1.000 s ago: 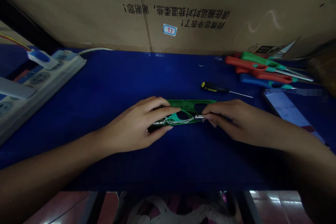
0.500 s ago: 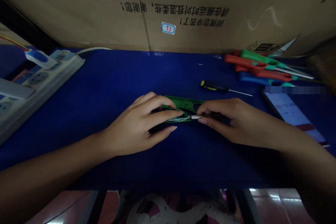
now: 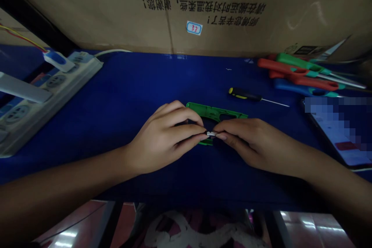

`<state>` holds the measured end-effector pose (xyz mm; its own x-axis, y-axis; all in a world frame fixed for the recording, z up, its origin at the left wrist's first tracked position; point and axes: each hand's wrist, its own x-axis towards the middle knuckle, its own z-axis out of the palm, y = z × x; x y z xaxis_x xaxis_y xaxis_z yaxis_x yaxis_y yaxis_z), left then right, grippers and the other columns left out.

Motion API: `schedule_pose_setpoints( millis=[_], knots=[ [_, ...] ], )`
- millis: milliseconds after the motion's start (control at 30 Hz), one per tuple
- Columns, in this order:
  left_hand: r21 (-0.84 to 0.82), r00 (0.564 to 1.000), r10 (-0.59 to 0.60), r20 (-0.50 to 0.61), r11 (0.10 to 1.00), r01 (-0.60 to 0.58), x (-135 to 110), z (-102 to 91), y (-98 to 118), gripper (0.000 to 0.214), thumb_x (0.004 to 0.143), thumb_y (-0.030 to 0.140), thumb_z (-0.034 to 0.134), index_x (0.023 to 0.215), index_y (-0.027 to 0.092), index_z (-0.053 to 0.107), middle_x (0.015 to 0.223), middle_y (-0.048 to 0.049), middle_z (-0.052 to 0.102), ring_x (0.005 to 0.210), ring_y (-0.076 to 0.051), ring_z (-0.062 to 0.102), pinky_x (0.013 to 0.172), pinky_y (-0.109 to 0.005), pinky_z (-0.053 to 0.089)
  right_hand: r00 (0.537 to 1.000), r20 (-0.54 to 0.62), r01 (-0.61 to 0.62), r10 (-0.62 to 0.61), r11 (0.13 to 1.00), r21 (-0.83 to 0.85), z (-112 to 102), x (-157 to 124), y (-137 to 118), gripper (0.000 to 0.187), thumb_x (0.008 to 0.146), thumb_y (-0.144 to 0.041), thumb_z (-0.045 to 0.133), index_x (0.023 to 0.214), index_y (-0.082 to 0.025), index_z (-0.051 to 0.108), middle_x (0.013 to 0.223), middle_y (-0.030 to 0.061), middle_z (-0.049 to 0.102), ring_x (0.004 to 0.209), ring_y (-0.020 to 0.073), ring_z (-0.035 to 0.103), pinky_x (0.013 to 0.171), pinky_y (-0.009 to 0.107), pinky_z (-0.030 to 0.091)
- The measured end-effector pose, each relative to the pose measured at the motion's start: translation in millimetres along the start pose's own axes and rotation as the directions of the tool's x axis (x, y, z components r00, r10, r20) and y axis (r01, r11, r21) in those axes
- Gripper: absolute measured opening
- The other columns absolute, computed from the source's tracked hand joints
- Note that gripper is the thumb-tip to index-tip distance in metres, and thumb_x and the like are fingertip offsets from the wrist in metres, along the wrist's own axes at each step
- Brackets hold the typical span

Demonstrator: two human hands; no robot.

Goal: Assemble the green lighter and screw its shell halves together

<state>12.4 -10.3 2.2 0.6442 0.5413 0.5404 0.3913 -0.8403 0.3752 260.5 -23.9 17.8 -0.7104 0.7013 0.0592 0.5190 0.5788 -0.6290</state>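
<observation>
My left hand (image 3: 165, 137) and my right hand (image 3: 258, 139) meet at the middle of the blue table. Between their fingertips sits a small silvery metal piece (image 3: 211, 134); both hands are closed in a pinch on it, one from each side. Its ends are covered by the fingers. Just behind and beneath the hands lies a green plastic casing half (image 3: 216, 112), with an oval opening near its right end. My left fingers hide much of the casing's left part. Beyond the right hand, a black and yellow screwdriver (image 3: 245, 95) rests on the table.
Several lighters (image 3: 308, 75) with red, green and blue handles lie at the back right, near a phone (image 3: 334, 135). A power strip (image 3: 62, 95) with plugs runs along the left. A large cardboard box (image 3: 116, 15) stands across the back.
My left thumb and fingers have closed onto the metal piece, which now shows clear of the casing. The thin wires seen earlier are hidden. The view has shifted slightly left.
</observation>
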Motion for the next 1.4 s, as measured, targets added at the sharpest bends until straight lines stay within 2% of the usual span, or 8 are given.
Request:
schedule_pose_setpoints(
  millis=[133, 267, 467, 700, 933, 1067, 1200, 1400],
  knots=[
    [0.015, 1.000, 0.006, 0.021, 1.000, -0.006, -0.6, -2.3, -1.1, 0.015, 0.088, 0.027, 0.076, 0.100, 0.019, 0.073, 0.102, -0.0050, 0.074, 0.088, -0.019, 0.062, 0.079, -0.036, 0.050, 0.999, 0.010, -0.043, 0.043, 0.999, 0.022, -0.5, -0.7, -1.5, 0.017, 0.104, -0.027, 0.047, 0.112, -0.021, 0.061, 0.094, 0.0016, 0.071, 0.081, 0.0131, 0.066, 0.069, 0.025, 0.044],
    [0.055, 0.993, 0.006, 0.114, 0.998, -0.013, -2.6, -3.6, -4.4, 0.022, 0.089, 0.034, 0.075, 0.105, 0.020, 0.074, 0.108, -0.0064, 0.073, 0.092, -0.021, 0.062, 0.083, -0.038, 0.050, 0.996, 0.017, -0.088, 0.088, 0.996, 0.008, -0.8, -1.7, 0.7, 0.014, 0.101, -0.027, 0.053, 0.113, -0.022, 0.058, 0.093, 0.0010, 0.070, 0.077, 0.0135, 0.065, 0.064, 0.025, 0.044],
    [-0.067, 0.990, -0.034, 0.138, 0.997, 0.044, -4.0, 3.6, -11.8, 0.014, 0.094, 0.021, 0.066, 0.106, 0.020, 0.075, 0.106, -0.0068, 0.071, 0.097, -0.019, 0.062, 0.088, -0.036, 0.053, 0.997, -0.048, 0.059, -0.063, 0.995, -0.078, 2.2, -1.6, 9.3, 0.015, 0.101, -0.021, 0.053, 0.107, -0.019, 0.066, 0.104, 0.0074, 0.066, 0.089, 0.0165, 0.065, 0.077, 0.029, 0.051],
    [-0.129, 0.990, -0.052, 0.134, 0.989, 0.069, -4.5, 6.3, -13.3, 0.015, 0.096, 0.019, 0.065, 0.108, 0.020, 0.073, 0.108, -0.0055, 0.073, 0.101, -0.018, 0.068, 0.096, -0.037, 0.054, 0.982, -0.125, 0.121, -0.143, 0.979, -0.167, 3.3, -3.6, 15.8, 0.020, 0.100, -0.019, 0.054, 0.110, -0.018, 0.071, 0.103, 0.0072, 0.066, 0.081, 0.0135, 0.066, 0.072, 0.027, 0.052],
    [-0.186, 0.991, -0.058, 0.118, 0.979, 0.079, -4.6, 7.3, -11.5, 0.016, 0.095, 0.017, 0.065, 0.109, 0.019, 0.074, 0.108, -0.0056, 0.074, 0.100, -0.017, 0.069, 0.094, -0.033, 0.058, 0.978, -0.150, 0.093, -0.144, 0.948, -0.303, 4.7, -0.7, 10.4, 0.023, 0.101, -0.019, 0.052, 0.105, -0.020, 0.075, 0.098, 0.0045, 0.072, 0.072, 0.0107, 0.066, 0.061, 0.023, 0.048],
    [-0.200, 0.990, -0.068, 0.121, 0.976, 0.091, -5.4, 7.9, -9.1, 0.016, 0.095, 0.015, 0.065, 0.109, 0.017, 0.074, 0.108, -0.0063, 0.073, 0.100, -0.017, 0.069, 0.093, -0.032, 0.059, 0.979, -0.110, 0.114, -0.174, 0.904, -0.413, 4.5, -1.3, 4.9, 0.025, 0.101, -0.016, 0.050, 0.096, -0.017, 0.075, 0.088, 0.0032, 0.072, 0.067, 0.0105, 0.065, 0.056, 0.023, 0.044],
    [-0.203, 0.991, -0.065, 0.119, 0.975, 0.088, -6.5, 9.1, -5.8, 0.016, 0.096, 0.015, 0.064, 0.108, 0.018, 0.074, 0.107, -0.0064, 0.073, 0.100, -0.017, 0.070, 0.092, -0.033, 0.060, 0.964, -0.048, 0.196, -0.262, 0.821, -0.536, 6.8, -4.4, 1.1, 0.024, 0.097, -0.009, 0.049, 0.094, -0.014, 0.072, 0.084, 0.0031, 0.069, 0.060, 0.0116, 0.059, 0.055, 0.027, 0.043],
    [-0.193, 0.992, -0.059, 0.111, 0.978, 0.080, -6.8, 10.7, -3.8, 0.015, 0.095, 0.015, 0.065, 0.107, 0.017, 0.074, 0.106, -0.0060, 0.074, 0.099, -0.017, 0.070, 0.092, -0.032, 0.060, 0.967, -0.049, 0.188, -0.249, 0.831, -0.523, 7.0, -4.6, 3.1, 0.026, 0.099, -0.012, 0.048, 0.091, -0.016, 0.072, 0.081, 0.0017, 0.067, 0.058, 0.0111, 0.054, 0.053, 0.029, 0.038]
  ],
)
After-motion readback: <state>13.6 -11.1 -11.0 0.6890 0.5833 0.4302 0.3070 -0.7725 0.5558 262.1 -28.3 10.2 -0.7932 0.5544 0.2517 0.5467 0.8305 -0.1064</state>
